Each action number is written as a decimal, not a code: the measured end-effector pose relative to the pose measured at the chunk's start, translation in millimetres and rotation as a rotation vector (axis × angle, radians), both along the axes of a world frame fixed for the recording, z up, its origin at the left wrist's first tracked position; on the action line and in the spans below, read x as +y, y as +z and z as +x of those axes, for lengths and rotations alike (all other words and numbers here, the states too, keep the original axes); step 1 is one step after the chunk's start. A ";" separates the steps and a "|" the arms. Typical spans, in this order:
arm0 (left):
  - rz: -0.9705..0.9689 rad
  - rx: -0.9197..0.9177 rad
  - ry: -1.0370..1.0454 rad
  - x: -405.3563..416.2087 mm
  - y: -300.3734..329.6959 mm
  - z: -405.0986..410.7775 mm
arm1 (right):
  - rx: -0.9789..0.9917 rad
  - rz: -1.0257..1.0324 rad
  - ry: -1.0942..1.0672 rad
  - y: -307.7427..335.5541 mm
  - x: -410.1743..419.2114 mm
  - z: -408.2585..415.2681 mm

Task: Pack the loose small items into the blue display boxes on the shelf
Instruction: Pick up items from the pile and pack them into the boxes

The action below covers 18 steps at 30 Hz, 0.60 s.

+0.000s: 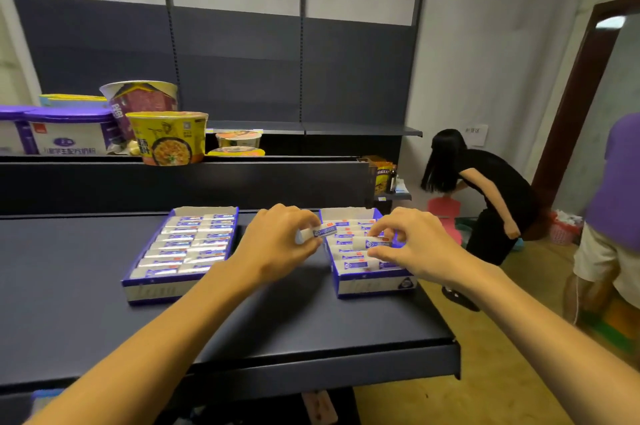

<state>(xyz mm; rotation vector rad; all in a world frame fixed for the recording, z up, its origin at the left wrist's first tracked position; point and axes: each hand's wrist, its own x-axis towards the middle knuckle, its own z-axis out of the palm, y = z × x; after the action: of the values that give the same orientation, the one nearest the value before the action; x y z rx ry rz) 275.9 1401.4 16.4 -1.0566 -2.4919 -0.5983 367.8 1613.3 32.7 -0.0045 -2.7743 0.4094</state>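
Two blue display boxes stand on the dark shelf (86,303). The left box (138,289) is filled with rows of small white-and-blue packs. The right box (374,284) also holds several such packs. My left hand (277,248) hovers between the boxes and pinches one small pack (320,232) by its end. Over the right box, my right hand (419,248) pinches another small pack (372,243) between thumb and fingers, just above the packs lying inside.
Instant noodle bowls (168,139) and white-purple tubs (69,133) sit on the higher shelf behind. The shelf's right end (457,355) drops to the floor. A person in black (491,196) bends over at the right; another person (616,210) stands at the far right.
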 end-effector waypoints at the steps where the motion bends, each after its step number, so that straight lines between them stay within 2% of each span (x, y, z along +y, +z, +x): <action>1: 0.004 -0.009 0.010 5.0 0.1 2.4 | -0.006 0.003 0.009 1.5 5.7 1.1; 13: -0.012 -0.081 0.112 40.3 -6.8 22.0 | -0.257 0.214 0.093 16.2 33.2 0.3; 18: -0.035 -0.110 0.122 47.7 -8.3 20.8 | -0.292 0.249 0.106 16.1 32.3 -5.9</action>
<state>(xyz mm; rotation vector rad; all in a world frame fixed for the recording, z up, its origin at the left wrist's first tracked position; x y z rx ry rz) 296.7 1449.1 8.1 -0.8984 -2.6483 -0.5925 361.8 1645.5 48.8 0.1546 -3.1047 0.0906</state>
